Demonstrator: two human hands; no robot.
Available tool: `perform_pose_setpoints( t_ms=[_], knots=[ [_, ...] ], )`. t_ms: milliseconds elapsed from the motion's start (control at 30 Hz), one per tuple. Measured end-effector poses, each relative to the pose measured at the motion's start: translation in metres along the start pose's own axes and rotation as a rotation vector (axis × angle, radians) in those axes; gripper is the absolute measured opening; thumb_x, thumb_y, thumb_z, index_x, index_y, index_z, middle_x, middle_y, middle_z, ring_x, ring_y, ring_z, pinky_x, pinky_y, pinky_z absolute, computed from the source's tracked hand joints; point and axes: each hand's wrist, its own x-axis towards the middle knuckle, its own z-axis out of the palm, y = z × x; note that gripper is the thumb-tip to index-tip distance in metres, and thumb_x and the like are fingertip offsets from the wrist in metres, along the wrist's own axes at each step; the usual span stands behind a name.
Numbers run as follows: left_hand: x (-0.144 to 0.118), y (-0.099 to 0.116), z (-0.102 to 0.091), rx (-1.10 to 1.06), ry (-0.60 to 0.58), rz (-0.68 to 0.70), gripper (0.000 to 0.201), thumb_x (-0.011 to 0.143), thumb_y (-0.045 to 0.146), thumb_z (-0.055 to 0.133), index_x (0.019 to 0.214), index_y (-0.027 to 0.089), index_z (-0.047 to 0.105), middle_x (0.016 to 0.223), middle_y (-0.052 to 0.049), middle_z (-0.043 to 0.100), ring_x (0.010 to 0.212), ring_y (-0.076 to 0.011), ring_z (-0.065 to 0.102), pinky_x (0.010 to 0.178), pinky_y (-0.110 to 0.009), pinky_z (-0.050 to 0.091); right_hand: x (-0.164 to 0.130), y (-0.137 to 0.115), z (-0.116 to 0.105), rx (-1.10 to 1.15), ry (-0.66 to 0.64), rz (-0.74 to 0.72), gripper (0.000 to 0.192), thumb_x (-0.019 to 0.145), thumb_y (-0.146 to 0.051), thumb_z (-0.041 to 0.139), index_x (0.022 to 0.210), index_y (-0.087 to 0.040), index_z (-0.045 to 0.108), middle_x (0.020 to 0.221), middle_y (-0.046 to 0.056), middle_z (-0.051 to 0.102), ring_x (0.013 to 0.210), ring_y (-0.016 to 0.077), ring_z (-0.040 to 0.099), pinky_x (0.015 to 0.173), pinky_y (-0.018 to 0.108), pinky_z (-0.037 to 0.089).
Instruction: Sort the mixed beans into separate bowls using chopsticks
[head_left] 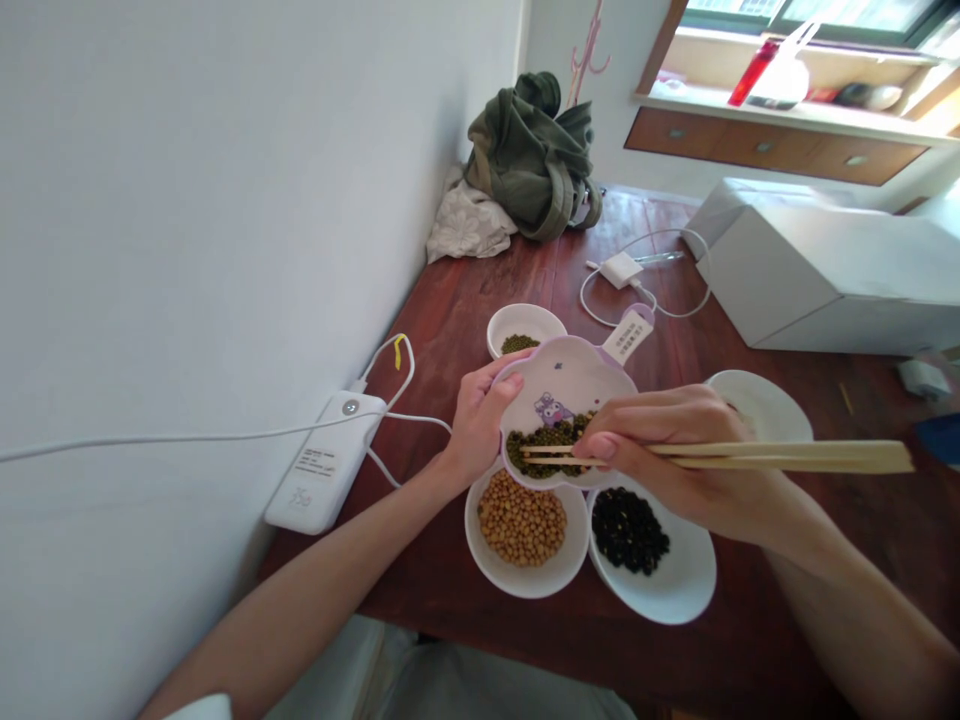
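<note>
My left hand (474,420) grips the left rim of a white and purple flower-shaped dish (564,380) and holds it tilted above the table, green beans pooled at its lower edge. My right hand (675,455) holds a pair of wooden chopsticks (780,456) whose tips lie in those green beans (546,440). Below the dish stand a white bowl of yellow soybeans (523,525) and a white bowl of black beans (628,530). Behind the dish a small white bowl (525,325) holds a few green beans.
A white power bank (326,460) with cables lies by the wall on the left. A white charger and cable (621,270), a green garment (534,150), a white box (825,270) and another white plate (765,405) sit on the red-brown wooden table (465,300).
</note>
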Motion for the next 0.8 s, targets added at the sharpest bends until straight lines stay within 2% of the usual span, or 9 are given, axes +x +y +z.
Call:
perform_pose_setpoints(
  t_ms=[133,300,533,800],
  knots=[
    [0.0005,0.0006,0.0003,0.026,0.016,0.003,0.038,0.091,0.04,0.067,0.116,0.016,0.081,0.092,-0.007,0.077,0.075,-0.0167,0.061,0.067,-0.025,0.048,-0.0005,-0.0003,-0.0006,0.004,-0.005,0.04,0.036,0.106,-0.041,0.056,0.087,-0.019,0.076,0.073,0.005,0.071,0.061,0.0142,0.06,0.057,0.028,0.042],
    [0.0001,0.0014,0.0007,0.032,0.01,-0.005,0.039,0.09,0.042,0.067,0.117,0.016,0.08,0.092,-0.007,0.077,0.074,-0.017,0.062,0.066,-0.026,0.048,-0.001,-0.0025,-0.0023,0.001,0.008,0.009,0.037,0.106,-0.042,0.055,0.087,-0.019,0.076,0.07,0.004,0.069,0.061,0.0149,0.06,0.056,0.028,0.043],
    [-0.0008,-0.0009,-0.0017,0.032,-0.002,-0.011,0.039,0.092,0.041,0.066,0.12,0.016,0.078,0.098,-0.008,0.078,0.084,-0.02,0.065,0.073,-0.027,0.049,0.0008,-0.0042,-0.0034,-0.008,0.007,0.011,0.039,0.107,-0.041,0.053,0.085,-0.019,0.077,0.068,0.004,0.068,0.06,0.0146,0.06,0.055,0.028,0.044],
    [-0.0007,-0.0009,-0.0024,0.038,-0.008,0.011,0.037,0.092,0.039,0.066,0.119,0.017,0.079,0.097,-0.007,0.078,0.079,-0.0165,0.063,0.068,-0.024,0.048,0.0029,-0.0041,-0.0022,-0.009,0.005,0.02,0.04,0.107,-0.042,0.051,0.088,-0.019,0.079,0.069,0.004,0.069,0.06,0.0163,0.061,0.055,0.03,0.045]
  ],
)
